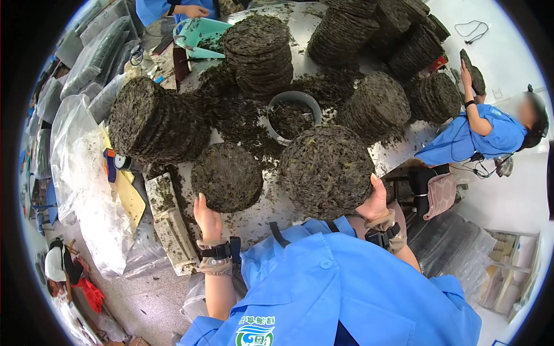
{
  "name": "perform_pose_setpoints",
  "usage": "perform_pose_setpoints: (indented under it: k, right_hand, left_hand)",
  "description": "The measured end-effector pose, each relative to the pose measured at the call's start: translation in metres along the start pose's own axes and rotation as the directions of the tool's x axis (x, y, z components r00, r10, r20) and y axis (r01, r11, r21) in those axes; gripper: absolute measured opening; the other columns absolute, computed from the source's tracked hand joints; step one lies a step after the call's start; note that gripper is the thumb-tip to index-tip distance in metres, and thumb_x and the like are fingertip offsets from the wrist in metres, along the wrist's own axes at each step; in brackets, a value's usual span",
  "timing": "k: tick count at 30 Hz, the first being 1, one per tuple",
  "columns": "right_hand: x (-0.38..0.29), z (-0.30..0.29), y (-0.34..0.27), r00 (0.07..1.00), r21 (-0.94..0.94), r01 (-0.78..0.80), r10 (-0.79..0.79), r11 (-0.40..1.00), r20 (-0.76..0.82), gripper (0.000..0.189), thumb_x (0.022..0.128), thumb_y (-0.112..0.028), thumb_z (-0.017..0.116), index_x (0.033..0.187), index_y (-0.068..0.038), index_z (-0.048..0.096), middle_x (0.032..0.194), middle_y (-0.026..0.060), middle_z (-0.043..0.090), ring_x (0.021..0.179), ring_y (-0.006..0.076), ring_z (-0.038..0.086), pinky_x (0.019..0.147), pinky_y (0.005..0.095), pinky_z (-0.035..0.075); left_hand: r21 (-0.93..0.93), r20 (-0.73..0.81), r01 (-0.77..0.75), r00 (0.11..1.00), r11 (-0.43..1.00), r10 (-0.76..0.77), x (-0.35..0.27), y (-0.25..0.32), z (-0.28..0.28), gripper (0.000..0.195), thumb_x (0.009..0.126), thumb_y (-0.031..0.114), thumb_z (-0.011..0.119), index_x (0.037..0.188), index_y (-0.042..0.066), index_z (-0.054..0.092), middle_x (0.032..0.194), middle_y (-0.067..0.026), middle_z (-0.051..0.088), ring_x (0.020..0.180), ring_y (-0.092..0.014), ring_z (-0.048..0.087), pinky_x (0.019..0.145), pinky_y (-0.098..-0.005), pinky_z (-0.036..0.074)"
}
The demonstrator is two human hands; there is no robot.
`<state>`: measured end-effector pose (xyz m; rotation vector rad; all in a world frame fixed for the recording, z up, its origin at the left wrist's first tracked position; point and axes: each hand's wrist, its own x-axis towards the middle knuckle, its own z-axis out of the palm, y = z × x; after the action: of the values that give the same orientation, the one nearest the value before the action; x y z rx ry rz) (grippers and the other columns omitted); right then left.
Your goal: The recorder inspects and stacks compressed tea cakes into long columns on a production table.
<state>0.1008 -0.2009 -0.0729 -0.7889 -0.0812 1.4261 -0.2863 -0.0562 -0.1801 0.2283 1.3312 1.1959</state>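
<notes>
My left hand [207, 219] is at the lower left rim of a round, flat cake of dried dark seaweed [227, 177], with its thumb up and the other fingers partly hidden at the edge. My right hand [375, 200] grips the right rim of another round seaweed cake [326, 171], which looks larger and tilts toward me. Its fingers are hidden beneath that cake. Just beyond the two cakes stands a grey ring-shaped mould [317, 110] with loose seaweed inside.
Leaning stacks of seaweed cakes [160, 123], [259, 54], [374, 106] surround the metal table [277, 201]. A teal scoop [201, 32] holds scraps. Co-workers in blue are at the far side [190, 11] and right [480, 129]. Clear plastic sheeting [93, 186] hangs at left.
</notes>
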Motion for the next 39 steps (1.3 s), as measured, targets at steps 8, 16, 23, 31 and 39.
perform_pose_setpoints:
  k: [8, 16, 23, 31, 39]
  right_hand:
    - [0.000, 0.002, 0.000, 0.999, 0.023, -0.038, 0.038, 0.999, 0.038, 0.054, 0.089, -0.029, 0.060, 0.134, -0.004, 0.046, 0.130, 0.0119, 0.055, 0.120, 0.0291, 0.052, 0.105, 0.0469, 0.039]
    - [0.005, 0.039, 0.030, 0.988, -0.340, -0.042, 0.091, 0.939, 0.127, 0.062, 0.083, -0.017, 0.072, 0.135, 0.000, 0.042, 0.128, 0.0115, 0.054, 0.115, 0.0221, 0.054, 0.100, 0.0382, 0.043]
    - [0.000, 0.033, 0.015, 0.995, -0.367, -0.037, 0.070, 0.930, 0.077, 0.057, 0.085, -0.019, 0.071, 0.132, 0.000, 0.045, 0.125, 0.0107, 0.057, 0.113, 0.0211, 0.055, 0.099, 0.0365, 0.044]
    - [-0.009, 0.004, -0.010, 0.995, 0.050, -0.014, 0.019, 0.999, -0.097, 0.052, 0.088, -0.040, 0.058, 0.130, -0.011, 0.053, 0.130, 0.0096, 0.056, 0.117, 0.0306, 0.053, 0.102, 0.0496, 0.040]
    - [-0.007, 0.003, -0.009, 0.999, 0.036, 0.039, -0.038, 0.999, -0.037, 0.052, 0.088, -0.040, 0.058, 0.130, -0.010, 0.053, 0.129, 0.0096, 0.057, 0.117, 0.0306, 0.054, 0.102, 0.0495, 0.040]
  left_hand:
    - [0.677, 0.128, -0.378, 0.905, 0.631, 0.406, -0.012, -0.008, 0.009, 0.051, 0.089, 0.020, 0.065, 0.131, -0.001, 0.046, 0.137, -0.0205, 0.040, 0.127, -0.030, 0.041, 0.106, -0.0397, 0.034]
    - [0.376, 0.902, -0.863, 0.424, 0.338, 0.082, -0.162, 0.018, 0.134, 0.089, 0.058, 0.036, 0.089, 0.127, 0.002, 0.043, 0.143, -0.0244, 0.033, 0.132, -0.041, 0.036, 0.105, -0.0467, 0.037]
    - [0.258, 0.874, -0.665, 0.469, 0.701, 0.124, -0.145, 0.037, 0.112, 0.067, 0.073, 0.019, 0.073, 0.131, -0.002, 0.046, 0.135, -0.0214, 0.048, 0.124, -0.030, 0.051, 0.102, -0.0405, 0.041]
    - [-0.262, 0.552, 0.144, 0.834, 0.954, 0.025, -0.102, 0.071, 0.052, 0.042, 0.094, 0.021, 0.048, 0.132, 0.004, 0.048, 0.131, -0.0093, 0.055, 0.122, -0.026, 0.049, 0.107, -0.0442, 0.035]
    - [-0.324, 0.531, 0.208, 0.848, 0.923, -0.005, -0.094, 0.067, 0.042, 0.041, 0.095, 0.020, 0.048, 0.132, 0.005, 0.049, 0.132, -0.0088, 0.055, 0.122, -0.026, 0.050, 0.107, -0.0446, 0.034]
